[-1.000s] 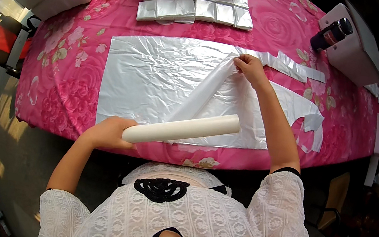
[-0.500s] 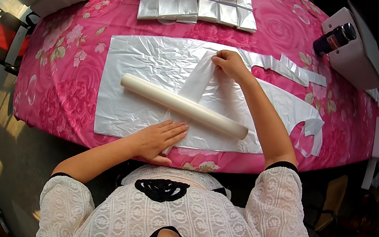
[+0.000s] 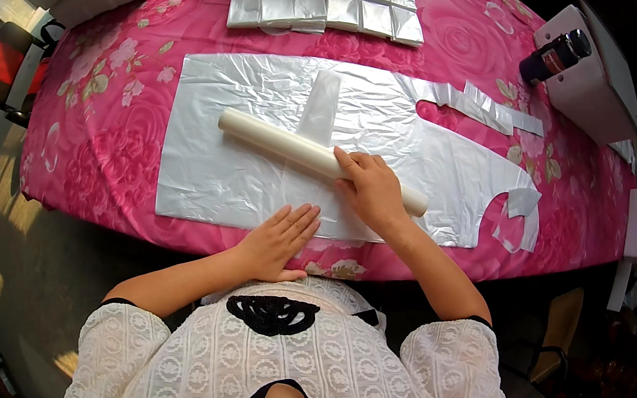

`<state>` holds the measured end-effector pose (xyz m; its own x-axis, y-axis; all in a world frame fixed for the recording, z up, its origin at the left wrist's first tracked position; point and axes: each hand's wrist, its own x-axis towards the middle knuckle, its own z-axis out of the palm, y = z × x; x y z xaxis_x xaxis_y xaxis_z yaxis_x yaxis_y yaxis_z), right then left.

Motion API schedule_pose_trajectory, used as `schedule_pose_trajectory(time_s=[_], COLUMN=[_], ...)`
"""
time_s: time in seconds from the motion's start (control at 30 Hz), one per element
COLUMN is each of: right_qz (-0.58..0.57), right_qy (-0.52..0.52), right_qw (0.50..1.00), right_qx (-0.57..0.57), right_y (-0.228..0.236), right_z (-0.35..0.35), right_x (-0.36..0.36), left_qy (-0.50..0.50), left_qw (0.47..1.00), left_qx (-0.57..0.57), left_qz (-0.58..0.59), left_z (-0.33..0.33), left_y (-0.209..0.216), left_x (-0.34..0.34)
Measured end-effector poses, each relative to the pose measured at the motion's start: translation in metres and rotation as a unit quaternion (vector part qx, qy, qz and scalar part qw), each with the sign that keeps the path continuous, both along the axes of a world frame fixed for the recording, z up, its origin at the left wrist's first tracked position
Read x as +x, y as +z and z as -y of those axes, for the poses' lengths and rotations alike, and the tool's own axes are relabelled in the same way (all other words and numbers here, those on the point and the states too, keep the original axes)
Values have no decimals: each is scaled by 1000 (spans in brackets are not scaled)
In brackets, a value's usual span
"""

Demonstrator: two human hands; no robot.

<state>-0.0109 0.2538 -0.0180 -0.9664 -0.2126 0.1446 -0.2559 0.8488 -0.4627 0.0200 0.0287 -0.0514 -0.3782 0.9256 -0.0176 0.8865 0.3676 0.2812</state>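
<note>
Plastic sheet (image 3: 259,157) flat on pink-clothed surface (image 3: 102,101), white roll (image 3: 294,144) across it; right hand (image 3: 373,191) fingers curled over roll, left hand (image 3: 279,238) fingers spread flat, holding nothing; rolling step, apparently needing even pressure.

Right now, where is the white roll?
In the head view the white roll lies slantwise across the clear plastic sheet on the pink flowered tablecloth, its right part under the right hand, just beyond the left hand.
</note>
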Motion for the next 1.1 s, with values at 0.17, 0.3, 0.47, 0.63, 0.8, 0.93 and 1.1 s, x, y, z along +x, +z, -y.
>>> schedule_pose_trajectory(time_s=[0.17,0.3,0.47,0.63,0.8,0.93,1.1], right_qz=[-26,-34,15,-46,-85,-146,-2], right_qy=[-210,-158,75,103,40,39,181], right_qw=[975,987,997,994,995,988,981], right_qx=[75,6,-28,6,26,28,-64], right_y=[-8,9,7,-10,-16,-24,-17], right_z=[-79,-81,-24,-1,-9,-10,11], right_x=[-25,-13,20,-10,-85,-102,-33], left_qy=[-20,-36,-10,11,-47,-117,-144], left_qw=[993,997,1000,1000,997,985,970], left_qx=[67,23,-9,-1,36,70,176], left_qz=[94,59,4,-4,39,107,84], left_z=[11,16,3,-3,6,25,35], left_y=[5,1,-5,-3,-4,-6,-18], left_x=[-13,-17,9,17,9,-9,-10])
